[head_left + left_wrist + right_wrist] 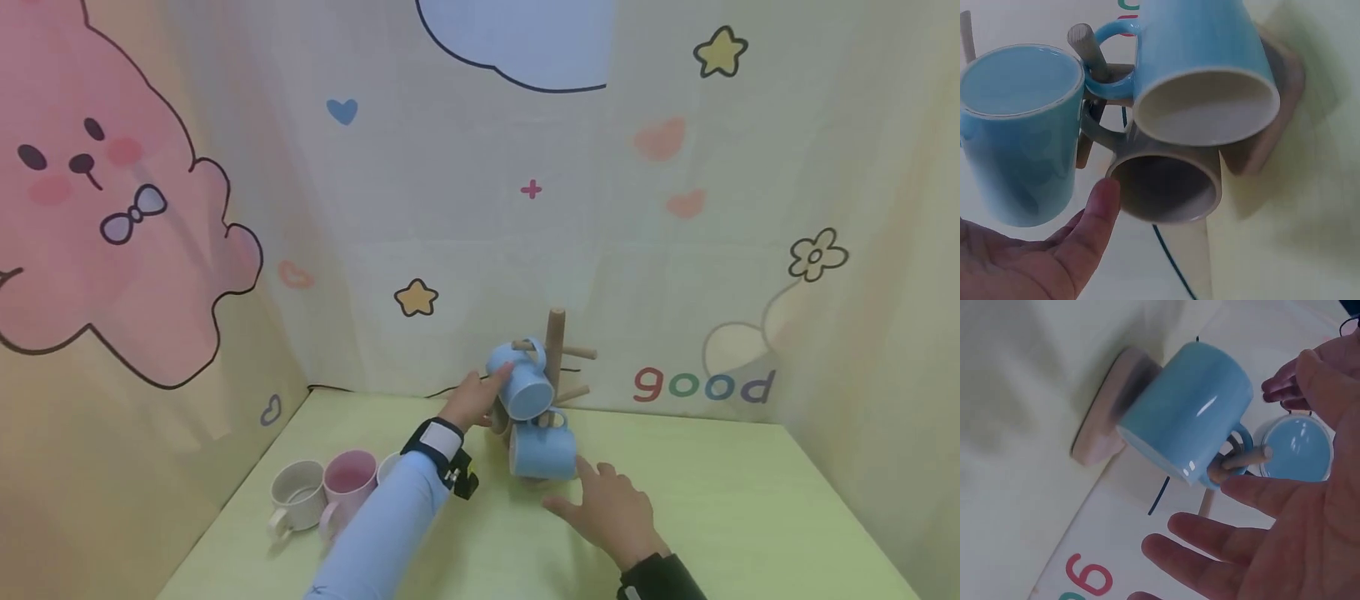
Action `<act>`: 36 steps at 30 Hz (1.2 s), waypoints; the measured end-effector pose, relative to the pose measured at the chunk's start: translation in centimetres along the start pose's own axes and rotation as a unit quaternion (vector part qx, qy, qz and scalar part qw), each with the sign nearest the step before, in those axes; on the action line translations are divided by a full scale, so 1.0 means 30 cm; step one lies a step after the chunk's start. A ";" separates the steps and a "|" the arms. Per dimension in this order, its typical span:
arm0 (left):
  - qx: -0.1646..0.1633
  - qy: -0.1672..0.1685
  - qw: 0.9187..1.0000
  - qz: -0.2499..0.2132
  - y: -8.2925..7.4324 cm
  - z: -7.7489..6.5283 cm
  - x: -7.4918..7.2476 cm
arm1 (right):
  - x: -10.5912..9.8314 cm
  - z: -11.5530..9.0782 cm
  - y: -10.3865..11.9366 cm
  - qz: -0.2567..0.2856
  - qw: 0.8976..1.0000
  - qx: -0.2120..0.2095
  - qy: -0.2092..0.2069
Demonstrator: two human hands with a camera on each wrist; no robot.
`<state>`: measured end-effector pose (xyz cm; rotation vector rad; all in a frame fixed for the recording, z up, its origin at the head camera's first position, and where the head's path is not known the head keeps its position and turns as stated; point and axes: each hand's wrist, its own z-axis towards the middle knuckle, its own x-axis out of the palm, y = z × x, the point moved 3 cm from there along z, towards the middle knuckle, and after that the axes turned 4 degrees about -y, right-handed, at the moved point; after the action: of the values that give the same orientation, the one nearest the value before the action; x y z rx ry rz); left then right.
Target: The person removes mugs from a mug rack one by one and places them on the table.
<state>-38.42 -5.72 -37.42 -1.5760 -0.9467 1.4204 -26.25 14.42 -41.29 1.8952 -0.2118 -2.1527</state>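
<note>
A wooden mug tree [555, 337] carries two light blue mugs and a grey mug. The upper blue mug [527, 392] hangs by its handle on a peg, and the lower blue mug [546, 452] hangs below it. In the left wrist view the grey mug [1166, 187] has its mouth towards the camera. My left hand [474, 402] is beside the upper blue mug and the grey mug, fingers extended; its thumb lies at the grey mug's rim. Spread fingers mark my right hand [611, 508], close to the lower blue mug's right end and holding nothing.
Left on the light green table [712, 500] stand a cream mug [298, 500] and a pink mug [351, 475]. Another pale mug [387, 467] is mostly hidden behind the left sleeve. A printed curtain [465, 208] hangs behind the table.
</note>
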 end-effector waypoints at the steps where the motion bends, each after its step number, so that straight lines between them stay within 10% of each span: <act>1: -0.004 0.009 1.000 -0.012 0.000 -0.003 0.006 | 0.008 -0.008 0.001 -0.001 1.000 0.001 0.001; 14: -0.021 0.081 0.992 -0.094 -0.007 0.039 0.058 | 0.031 -0.052 0.010 -0.003 1.000 0.003 -0.002; 36: -0.034 0.041 0.985 -0.162 -0.011 0.044 0.079 | 0.068 -0.068 -0.030 0.003 1.000 0.012 0.010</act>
<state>-39.53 -3.34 -38.13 -1.4389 -1.1528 1.1003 -24.55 14.83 -43.76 1.9258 -0.2418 -2.1357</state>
